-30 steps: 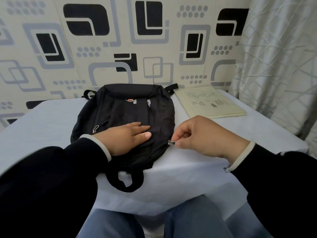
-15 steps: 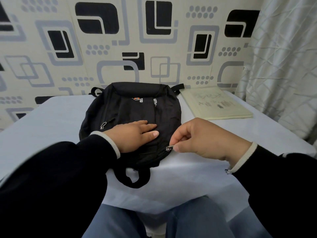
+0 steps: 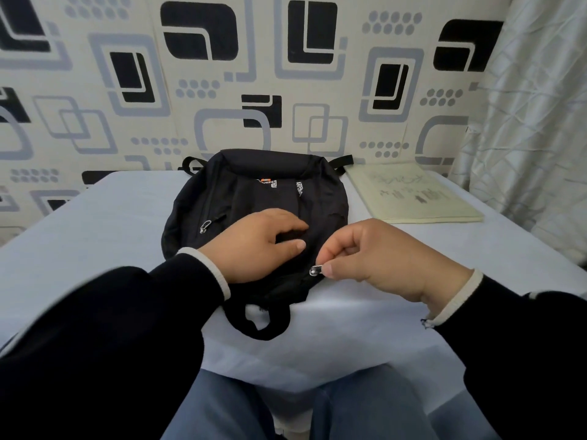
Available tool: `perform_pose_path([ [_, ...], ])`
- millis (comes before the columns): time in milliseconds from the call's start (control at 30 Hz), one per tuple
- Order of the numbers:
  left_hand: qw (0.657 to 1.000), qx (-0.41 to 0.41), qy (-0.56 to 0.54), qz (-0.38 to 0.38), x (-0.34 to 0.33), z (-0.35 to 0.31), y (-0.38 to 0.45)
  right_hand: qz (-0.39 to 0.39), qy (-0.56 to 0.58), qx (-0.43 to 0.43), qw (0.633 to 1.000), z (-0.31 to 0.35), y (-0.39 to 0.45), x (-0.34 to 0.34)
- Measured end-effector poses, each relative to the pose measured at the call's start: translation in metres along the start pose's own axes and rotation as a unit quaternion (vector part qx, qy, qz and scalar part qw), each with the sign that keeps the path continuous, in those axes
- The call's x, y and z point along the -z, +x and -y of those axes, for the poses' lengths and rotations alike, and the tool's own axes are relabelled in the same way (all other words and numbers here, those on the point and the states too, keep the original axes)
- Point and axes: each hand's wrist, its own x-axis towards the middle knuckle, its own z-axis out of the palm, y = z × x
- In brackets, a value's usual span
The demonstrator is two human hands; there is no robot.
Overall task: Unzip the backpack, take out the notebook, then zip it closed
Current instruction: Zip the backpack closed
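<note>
A black backpack [image 3: 254, 198] lies flat on the table with its carry loop hanging over the near edge. My left hand [image 3: 254, 246] presses down on the bag's near half, fingers bunching the fabric. My right hand [image 3: 378, 258] pinches the metal zipper pull [image 3: 315, 270] at the bag's near right edge between thumb and forefinger. A pale yellow notebook [image 3: 413, 198] rests on the table to the right of the bag, outside it. A second silver zipper pull [image 3: 205, 226] shows on the bag's left side.
The table wears a pale blue cloth [image 3: 95, 236] whose front edge drops toward my lap. A patterned wall stands right behind the bag. A white curtain [image 3: 533, 122] hangs at the right, close to the notebook.
My right hand has drawn the zipper pull leftward along the bag's near right edge. My left hand's fingers have curled and gathered the fabric. The camera view has shifted slightly.
</note>
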Motion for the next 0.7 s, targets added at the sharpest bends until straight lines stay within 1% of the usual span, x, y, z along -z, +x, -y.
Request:
perform_pose_path([
  [67, 0.998, -0.047, -0.039, 0.020, 0.005, -0.005, -0.007, -0.012, 0.020, 0.010, 1.000, 0.001, 0.001, 0.003],
  [133, 0.995, -0.072, -0.049, 0.037, 0.007, -0.011, -0.012, -0.034, 0.041, 0.024, 0.998, 0.002, 0.001, 0.006],
  [167, 0.995, -0.082, -0.046, 0.033, 0.007, -0.013, -0.014, -0.041, 0.048, 0.034, 0.997, 0.002, 0.001, 0.007],
  [300, 0.993, -0.112, -0.025, -0.038, 0.004, -0.023, -0.014, -0.044, 0.069, 0.074, 0.994, 0.006, 0.001, 0.008],
  [400, 0.991, -0.098, -0.047, -0.074, 0.003, -0.026, -0.013, -0.064, 0.120, 0.089, 0.987, 0.006, 0.005, 0.006],
  [467, 0.993, -0.081, -0.032, -0.084, 0.002, -0.027, -0.013, -0.090, 0.133, 0.077, 0.984, 0.003, 0.008, 0.006],
  [533, 0.993, -0.069, -0.031, -0.092, 0.004, -0.028, -0.015, -0.089, 0.097, 0.064, 0.989, -0.001, 0.009, 0.005],
  [633, 0.992, -0.064, -0.053, -0.099, 0.007, -0.030, -0.016, -0.051, 0.021, 0.068, 0.996, -0.005, 0.008, 0.000],
  [700, 0.991, -0.063, -0.071, -0.092, 0.010, -0.030, -0.017, -0.060, -0.008, 0.073, 0.996, -0.006, 0.010, -0.002],
])
